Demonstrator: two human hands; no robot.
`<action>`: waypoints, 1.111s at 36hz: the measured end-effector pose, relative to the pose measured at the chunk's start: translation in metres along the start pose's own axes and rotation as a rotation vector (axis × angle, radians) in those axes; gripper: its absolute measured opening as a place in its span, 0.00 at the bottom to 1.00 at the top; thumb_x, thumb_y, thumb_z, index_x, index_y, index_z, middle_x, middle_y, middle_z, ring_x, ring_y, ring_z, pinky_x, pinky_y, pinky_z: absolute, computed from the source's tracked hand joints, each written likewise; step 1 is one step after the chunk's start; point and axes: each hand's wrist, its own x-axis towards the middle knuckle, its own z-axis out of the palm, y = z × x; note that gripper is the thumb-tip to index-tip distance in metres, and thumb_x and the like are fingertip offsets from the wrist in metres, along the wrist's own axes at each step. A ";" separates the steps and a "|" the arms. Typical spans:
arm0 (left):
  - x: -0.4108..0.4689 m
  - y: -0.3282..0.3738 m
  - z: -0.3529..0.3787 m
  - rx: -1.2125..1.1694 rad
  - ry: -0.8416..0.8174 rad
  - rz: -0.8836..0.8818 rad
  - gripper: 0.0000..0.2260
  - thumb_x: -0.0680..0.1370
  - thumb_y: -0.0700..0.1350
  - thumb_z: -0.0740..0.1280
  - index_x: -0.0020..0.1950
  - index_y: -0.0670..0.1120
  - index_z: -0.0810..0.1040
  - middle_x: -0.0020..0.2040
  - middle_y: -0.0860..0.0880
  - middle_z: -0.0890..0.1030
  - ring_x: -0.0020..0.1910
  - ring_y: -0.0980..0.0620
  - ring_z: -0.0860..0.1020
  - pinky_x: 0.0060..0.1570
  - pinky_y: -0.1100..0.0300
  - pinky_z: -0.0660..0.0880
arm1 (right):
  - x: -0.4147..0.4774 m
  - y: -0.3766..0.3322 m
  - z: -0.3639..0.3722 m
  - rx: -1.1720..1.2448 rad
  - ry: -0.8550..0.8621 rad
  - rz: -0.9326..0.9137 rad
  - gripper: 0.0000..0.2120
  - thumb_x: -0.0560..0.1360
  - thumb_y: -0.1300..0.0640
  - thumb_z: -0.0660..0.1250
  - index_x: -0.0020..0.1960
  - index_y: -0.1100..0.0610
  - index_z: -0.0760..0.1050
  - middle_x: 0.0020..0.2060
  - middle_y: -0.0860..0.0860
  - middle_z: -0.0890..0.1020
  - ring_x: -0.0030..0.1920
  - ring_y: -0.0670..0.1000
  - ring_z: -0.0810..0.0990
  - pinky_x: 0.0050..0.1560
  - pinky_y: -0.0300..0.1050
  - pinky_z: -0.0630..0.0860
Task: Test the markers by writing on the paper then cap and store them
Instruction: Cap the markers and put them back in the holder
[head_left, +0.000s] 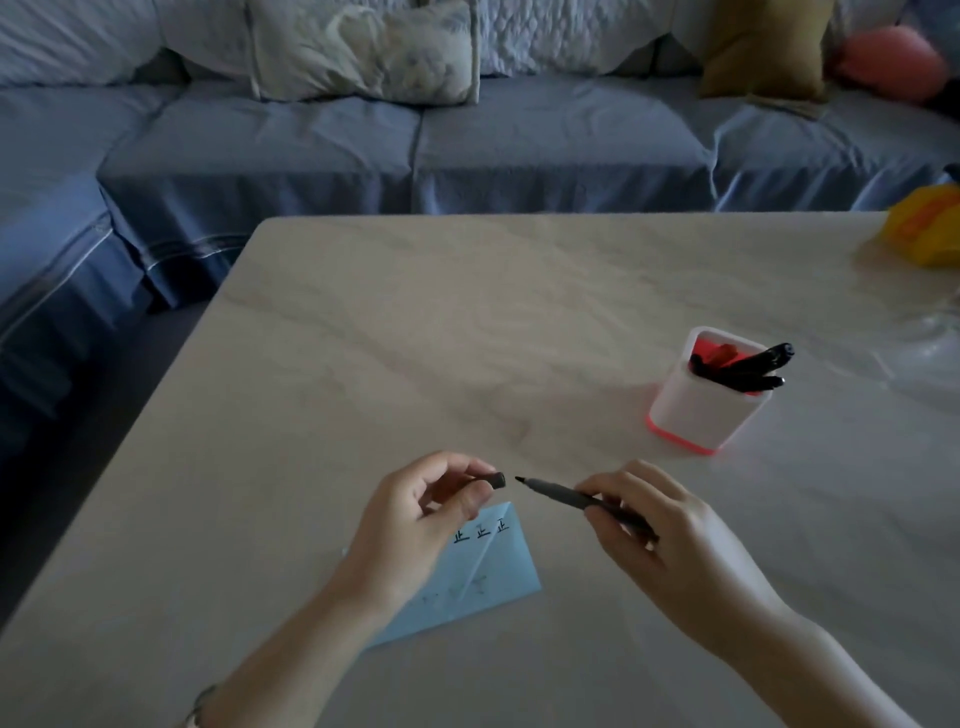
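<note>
My right hand (670, 535) grips an uncapped black marker (563, 493), its tip pointing left. My left hand (421, 514) pinches the black cap (496, 479) between thumb and fingers, its opening facing the tip a small gap away. Both hover above a light blue paper (493, 566) on the table, which bears three written characters near its top edge; my left wrist covers part of the sheet. A white pen holder (701, 410) with a red base stands to the right and holds several black markers (743, 366).
The pale marble-look table (415, 338) has its left edge running diagonally. A blue sofa (519, 145) with cushions lies beyond it. A yellow object (924, 228) and a clear glass item (935, 332) sit at the table's right edge.
</note>
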 end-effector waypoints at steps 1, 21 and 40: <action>-0.001 0.000 0.000 -0.002 -0.003 -0.006 0.08 0.75 0.38 0.68 0.42 0.52 0.80 0.31 0.60 0.80 0.32 0.63 0.74 0.33 0.75 0.69 | 0.000 0.000 -0.001 -0.005 0.003 0.002 0.11 0.71 0.42 0.55 0.50 0.42 0.71 0.41 0.42 0.74 0.35 0.46 0.74 0.35 0.39 0.73; -0.007 0.011 0.006 0.227 -0.128 0.091 0.10 0.73 0.45 0.71 0.41 0.62 0.80 0.40 0.52 0.80 0.37 0.48 0.75 0.40 0.64 0.71 | -0.003 -0.009 -0.010 -0.088 -0.010 -0.140 0.11 0.73 0.48 0.60 0.49 0.47 0.79 0.35 0.32 0.69 0.35 0.26 0.65 0.35 0.24 0.65; -0.006 0.009 0.013 0.390 -0.100 0.374 0.09 0.74 0.52 0.66 0.52 0.53 0.79 0.39 0.63 0.78 0.43 0.63 0.76 0.43 0.75 0.68 | -0.004 -0.013 -0.015 0.069 0.038 -0.010 0.11 0.71 0.47 0.65 0.53 0.44 0.76 0.36 0.40 0.80 0.33 0.38 0.75 0.33 0.34 0.72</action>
